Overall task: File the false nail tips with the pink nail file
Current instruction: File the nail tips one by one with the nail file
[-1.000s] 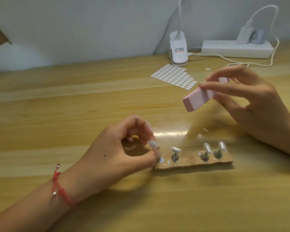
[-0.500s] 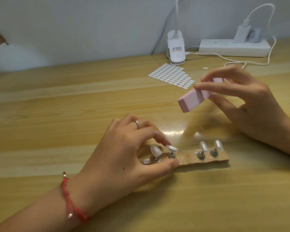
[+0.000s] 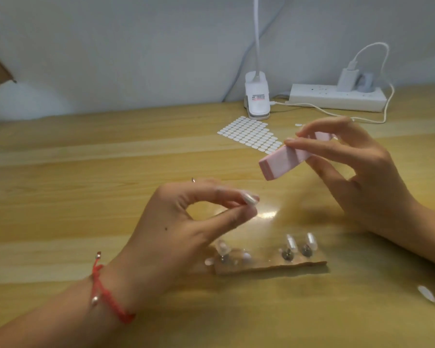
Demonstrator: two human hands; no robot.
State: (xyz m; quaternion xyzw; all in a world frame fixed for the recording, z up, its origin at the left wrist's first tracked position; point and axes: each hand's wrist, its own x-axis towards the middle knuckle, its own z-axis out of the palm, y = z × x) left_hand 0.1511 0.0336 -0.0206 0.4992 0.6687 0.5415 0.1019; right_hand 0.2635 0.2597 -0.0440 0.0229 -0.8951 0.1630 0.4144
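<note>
Noted on light wooden desk (image 3: 86,172): cardboard strip (image 3: 286,267) at front, carrying upright nail tips (image 3: 290,243); loose nail tip (image 3: 426,293) at front right; sheet of white oval stickers (image 3: 251,133) further back; lamp clip base (image 3: 257,101) and power strip (image 3: 337,97) along rear edge.

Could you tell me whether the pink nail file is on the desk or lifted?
Lifted: the right hand grips the pink nail file in mid-air.

soft, even, fairly bright light. a white glare patch shines on the wooden table (image 3: 86,197) at centre. the left hand (image 3: 186,234) and right hand (image 3: 362,177) cast faint, smeared shadows. the nail tips (image 3: 290,243) look blurred, perhaps from motion.
</note>
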